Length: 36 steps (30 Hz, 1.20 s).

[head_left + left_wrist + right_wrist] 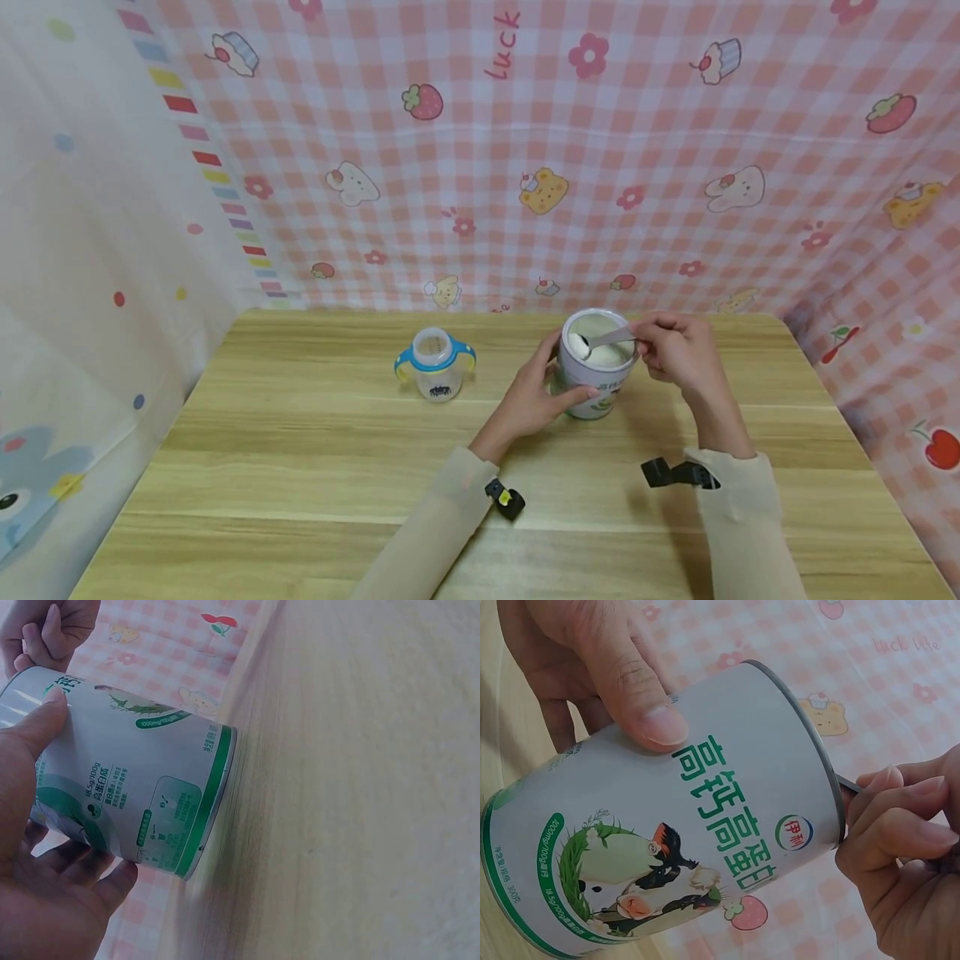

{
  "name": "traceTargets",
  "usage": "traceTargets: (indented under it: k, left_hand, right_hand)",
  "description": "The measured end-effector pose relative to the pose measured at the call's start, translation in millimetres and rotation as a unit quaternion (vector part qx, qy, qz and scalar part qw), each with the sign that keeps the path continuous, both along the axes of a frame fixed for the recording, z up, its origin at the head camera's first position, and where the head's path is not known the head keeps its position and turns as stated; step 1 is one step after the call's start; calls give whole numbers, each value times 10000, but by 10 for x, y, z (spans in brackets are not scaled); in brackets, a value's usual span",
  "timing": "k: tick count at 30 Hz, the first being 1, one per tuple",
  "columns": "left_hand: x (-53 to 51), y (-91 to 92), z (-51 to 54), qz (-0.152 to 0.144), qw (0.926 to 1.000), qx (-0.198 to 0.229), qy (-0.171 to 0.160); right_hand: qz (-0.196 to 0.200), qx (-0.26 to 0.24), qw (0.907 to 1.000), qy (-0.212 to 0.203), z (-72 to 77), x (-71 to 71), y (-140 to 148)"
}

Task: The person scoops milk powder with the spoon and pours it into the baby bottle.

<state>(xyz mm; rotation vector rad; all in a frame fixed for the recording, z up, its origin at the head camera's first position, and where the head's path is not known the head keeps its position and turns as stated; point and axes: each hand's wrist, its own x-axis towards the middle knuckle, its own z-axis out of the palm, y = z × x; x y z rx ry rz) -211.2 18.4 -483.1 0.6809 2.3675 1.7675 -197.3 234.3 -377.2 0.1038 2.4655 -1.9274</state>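
Note:
A white and green milk powder can (609,390) stands open-topped near the back of the table, with pale powder (613,357) inside. My left hand (528,396) grips the can's side, its thumb across the front. My right hand (682,350) pinches the handle of a metal spoon (613,337) at the can's right rim. The spoon's bowl is inside the can, by the powder on the left. A cow picture and green lettering show on the can (652,832) in the right wrist view, where the can wall hides most of the spoon.
Left of the can stands a clear sippy cup (438,383) with a blue collar and two blue-and-yellow handles, its top uncovered. The wooden table (300,467) meets a pink checked cloth (480,167) at the back. A pale dotted cloth (90,208) hangs on the left.

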Motion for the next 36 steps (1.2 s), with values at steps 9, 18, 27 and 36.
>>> traceTargets:
  k: [9, 18, 27, 36]
  left_hand:
    - [2, -2, 2, -65, 10000, 30, 55]
    - [5, -9, 5, -51, 10000, -50, 41]
    - [8, -10, 14, -71, 9999, -39, 74]
    - [6, -13, 0, -65, 10000, -24, 64]
  right_hand:
    - [-57, -356, 9993, 59, -27, -28, 71]
    - [-106, -719, 9970, 265, -22, -24, 126]
    - [-97, -947, 9923, 787, -4, -9, 130]
    - [-70, -548, 9930, 1048, -24, -9, 123]
